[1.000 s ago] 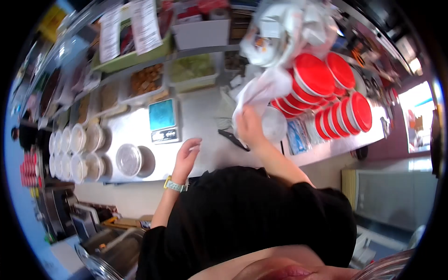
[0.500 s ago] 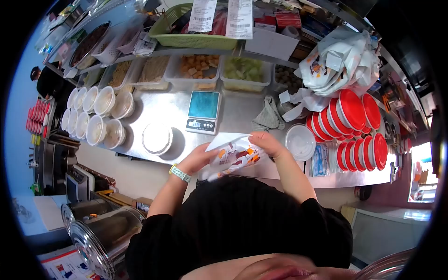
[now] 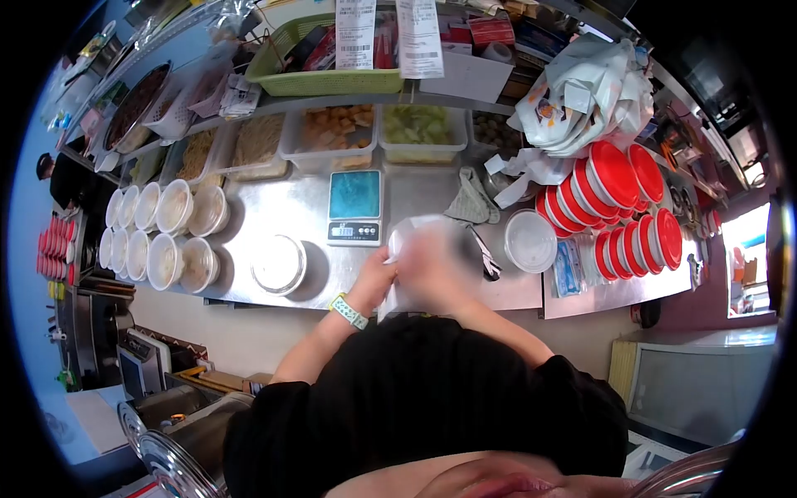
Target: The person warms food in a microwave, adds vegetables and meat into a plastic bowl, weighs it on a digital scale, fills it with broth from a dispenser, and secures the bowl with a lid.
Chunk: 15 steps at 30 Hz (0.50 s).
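A white printed plastic bag (image 3: 404, 235) is pinched at its edge by my left hand (image 3: 373, 278), which wears a watch with a patterned strap. Smeared by motion, my right hand (image 3: 436, 270) is over the bag and hides most of it; its fingers cannot be made out. Behind the bag stands a digital kitchen scale (image 3: 355, 207) with a blue top. To the left is a round white container (image 3: 279, 264). On the right lie a clear round lid (image 3: 530, 241), a grey cloth (image 3: 473, 197) and a small black-and-white item (image 3: 485, 253).
Stacked white bowls (image 3: 173, 207) line the left of the steel counter (image 3: 332, 282). Red-lidded containers (image 3: 614, 174) and a pile of plastic bags (image 3: 585, 95) fill the right. Clear food tubs (image 3: 328, 141) run along the back, below a green basket (image 3: 324, 81) and hanging receipts (image 3: 421, 41).
My right hand has come leftward across the bag, which is now bunched and mostly covered. My left hand has shifted slightly right. The black-and-white item has come into view, and the camera view has shifted slightly.
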Tool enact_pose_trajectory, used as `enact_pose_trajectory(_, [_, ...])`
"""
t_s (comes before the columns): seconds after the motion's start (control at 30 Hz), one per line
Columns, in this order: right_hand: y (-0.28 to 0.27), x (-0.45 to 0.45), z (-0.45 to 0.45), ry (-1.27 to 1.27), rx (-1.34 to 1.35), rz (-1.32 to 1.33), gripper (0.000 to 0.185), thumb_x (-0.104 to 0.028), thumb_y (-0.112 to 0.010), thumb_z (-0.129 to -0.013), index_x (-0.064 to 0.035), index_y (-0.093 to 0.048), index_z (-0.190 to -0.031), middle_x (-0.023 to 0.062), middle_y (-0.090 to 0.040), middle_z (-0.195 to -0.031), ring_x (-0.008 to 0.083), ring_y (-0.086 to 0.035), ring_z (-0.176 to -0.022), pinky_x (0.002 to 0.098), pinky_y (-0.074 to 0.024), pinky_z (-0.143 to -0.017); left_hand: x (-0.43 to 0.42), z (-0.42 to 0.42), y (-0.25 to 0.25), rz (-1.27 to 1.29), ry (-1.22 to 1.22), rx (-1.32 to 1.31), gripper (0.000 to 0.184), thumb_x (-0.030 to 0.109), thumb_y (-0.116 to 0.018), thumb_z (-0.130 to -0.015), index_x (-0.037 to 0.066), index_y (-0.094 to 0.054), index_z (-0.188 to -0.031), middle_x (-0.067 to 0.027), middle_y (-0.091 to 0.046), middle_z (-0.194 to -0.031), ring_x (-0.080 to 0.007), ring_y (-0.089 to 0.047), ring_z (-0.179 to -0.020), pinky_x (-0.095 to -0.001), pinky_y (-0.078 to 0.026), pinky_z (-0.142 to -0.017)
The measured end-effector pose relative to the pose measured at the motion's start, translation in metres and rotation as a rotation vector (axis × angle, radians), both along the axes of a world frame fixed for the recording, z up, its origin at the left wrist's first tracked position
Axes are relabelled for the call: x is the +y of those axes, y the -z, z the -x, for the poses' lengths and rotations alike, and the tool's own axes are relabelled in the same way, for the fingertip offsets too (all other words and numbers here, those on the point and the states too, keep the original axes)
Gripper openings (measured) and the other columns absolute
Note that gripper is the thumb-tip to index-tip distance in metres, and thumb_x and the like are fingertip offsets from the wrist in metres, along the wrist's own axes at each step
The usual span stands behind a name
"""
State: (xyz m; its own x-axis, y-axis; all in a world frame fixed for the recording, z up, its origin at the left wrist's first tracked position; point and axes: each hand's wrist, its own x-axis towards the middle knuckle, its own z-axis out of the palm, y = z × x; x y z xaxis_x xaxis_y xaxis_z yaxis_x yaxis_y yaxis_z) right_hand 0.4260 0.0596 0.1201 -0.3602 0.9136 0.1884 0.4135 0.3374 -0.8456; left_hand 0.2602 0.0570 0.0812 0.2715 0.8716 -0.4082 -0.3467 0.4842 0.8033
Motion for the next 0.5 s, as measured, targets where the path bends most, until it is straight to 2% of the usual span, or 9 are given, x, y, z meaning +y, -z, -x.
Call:
enact_pose_trajectory(0.07, [0.008,0.001,-0.003,0.014,0.141,0.241,0.016,-0.017,-0.066,-0.087,-0.0025,-0.059,-0.09,0.0051,-0.06,-0.084,0.0129,-0.06,-0.077,0.0268,-0.0485,-0.067,0.001,0.004,-0.019,0.056,-0.022,-0.025,0.032,0.011,-0.063,-0.089,0.001,-0.052,-0.116,-0.0091,-0.063,-0.104,-0.0167,-0.063,-0.091,-0.0293,-0.053,-0.077])
enact_pose_trajectory(0.13, [0.051,0.01,-0.015,0.129,0.632,0.628,0.007,-0.01,-0.061,-0.089,-0.0042,-0.059,-0.092,0.0052,-0.06,-0.084,0.0112,-0.06,-0.072,0.0251,-0.0502,-0.067,0.005,0.018,-0.014,0.114,-0.042,-0.045,0.022,0.009,-0.061,-0.09,0.004,-0.055,-0.111,-0.0078,-0.064,-0.101,-0.0155,-0.063,-0.09,-0.0278,-0.052,-0.078])
enact_pose_trajectory(0.2, [0.047,0.022,-0.025,0.225,0.559,0.671,0.007,-0.008,-0.052,-0.093,-0.0035,-0.058,-0.095,0.0065,-0.061,-0.09,0.016,-0.061,-0.083,0.031,-0.052,-0.077,0.007,0.038,0.024,0.096,-0.075,-0.221,0.014,0.006,-0.056,-0.092,0.004,-0.056,-0.106,-0.0095,-0.065,-0.1,-0.0177,-0.064,-0.092,-0.0305,-0.053,-0.08])
enact_pose_trajectory(0.27, [0.034,0.022,-0.03,0.3,1.064,0.847,0.014,-0.01,-0.046,-0.095,-0.0019,-0.057,-0.098,0.0091,-0.061,-0.098,0.0215,-0.058,-0.096,0.0381,-0.0474,-0.089,0.015,0.051,0.03,0.119,-0.204,-0.227,0.011,0.007,-0.049,-0.095,0.004,-0.055,-0.104,-0.01,-0.063,-0.104,-0.0216,-0.064,-0.094,-0.0367,-0.055,-0.083])
enact_pose_trajectory(0.3, [0.038,0.023,-0.034,0.353,1.28,0.966,0.017,-0.011,-0.043,-0.095,-0.0012,-0.056,-0.1,0.0103,-0.061,-0.101,0.0241,-0.056,-0.102,0.0412,-0.0448,-0.095,0.024,0.066,0.072,-0.211,-0.172,0.116,0.012,0.007,-0.047,-0.096,0.003,-0.055,-0.104,-0.0098,-0.062,-0.103,-0.0215,-0.063,-0.091,-0.0346,-0.055,-0.082])
enact_pose_trajectory(0.33, [0.062,0.028,-0.04,0.387,1.419,1.161,0.02,-0.012,-0.041,-0.096,-0.0009,-0.055,-0.103,0.0113,-0.06,-0.106,0.0263,-0.054,-0.107,0.0436,-0.0413,-0.1,0.025,0.064,0.067,-0.024,-0.261,-0.176,0.012,0.006,-0.048,-0.095,0.001,-0.055,-0.103,-0.0105,-0.062,-0.102,-0.0225,-0.062,-0.091,-0.0338,-0.054,-0.075])
enact_pose_trajectory(0.37, [0.084,0.026,-0.05,0.44,1.417,1.202,0.02,-0.012,-0.041,-0.096,-0.0009,-0.055,-0.103,0.0113,-0.06,-0.106,0.0263,-0.054,-0.107,0.0436,-0.0413,-0.1,0.026,0.061,0.061,0.172,-0.387,-0.457,0.012,0.006,-0.049,-0.095,-0.001,-0.055,-0.103,-0.0111,-0.061,-0.102,-0.0234,-0.062,-0.091,-0.0329,-0.054,-0.069])
enact_pose_trajectory(0.4, [0.104,0.031,-0.064,0.302,1.397,1.011,0.019,-0.012,-0.041,-0.095,-0.0023,-0.054,-0.104,0.011,-0.06,-0.107,0.0262,-0.054,-0.106,0.0434,-0.0412,-0.099,0.034,0.056,0.064,0.317,-0.612,-0.471,0.013,0.004,-0.046,-0.096,-0.002,-0.053,-0.105,-0.0131,-0.06,-0.103,-0.0243,-0.062,-0.092,-0.0319,-0.055,-0.072])
enact_pose_trajectory(0.5, [0.13,0.036,-0.094,0.009,1.311,0.62,0.018,-0.012,-0.042,-0.094,-0.005,-0.053,-0.106,0.0104,-0.059,-0.109,0.0261,-0.055,-0.103,0.043,-0.0411,-0.099,0.042,0.056,0.055,0.339,-0.661,-0.463,0.019,0.008,-0.04,-0.099,-0.004,-0.05,-0.109,-0.0144,-0.058,-0.106,-0.025,-0.06,-0.098,-0.0356,-0.054,-0.085])
